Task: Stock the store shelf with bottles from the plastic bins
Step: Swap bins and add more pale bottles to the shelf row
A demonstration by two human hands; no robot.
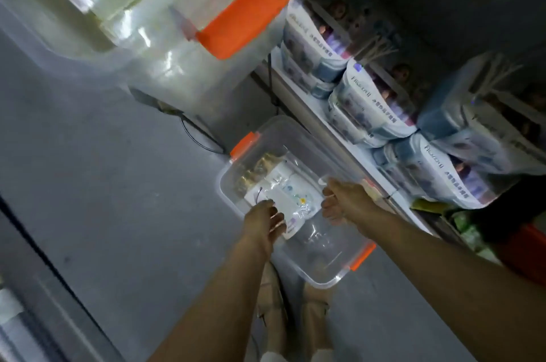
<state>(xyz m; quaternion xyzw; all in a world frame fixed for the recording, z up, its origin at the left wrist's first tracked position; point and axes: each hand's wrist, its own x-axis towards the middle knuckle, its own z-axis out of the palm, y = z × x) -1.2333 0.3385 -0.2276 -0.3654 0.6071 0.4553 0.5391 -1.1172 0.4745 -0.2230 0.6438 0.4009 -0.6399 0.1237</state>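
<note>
— Nearest the lens?
— The left hand (263, 221), fingers curled over the clear bin's (320, 252) left rim. The right hand (345, 202) clasps the opposite rim.
— Bottles (282, 187)?
— Lying inside that bin, beside the shelf (334, 138).

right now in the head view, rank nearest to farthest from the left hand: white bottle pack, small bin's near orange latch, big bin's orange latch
1. white bottle pack, held by the left hand
2. small bin's near orange latch, lower right
3. big bin's orange latch, up top
</note>
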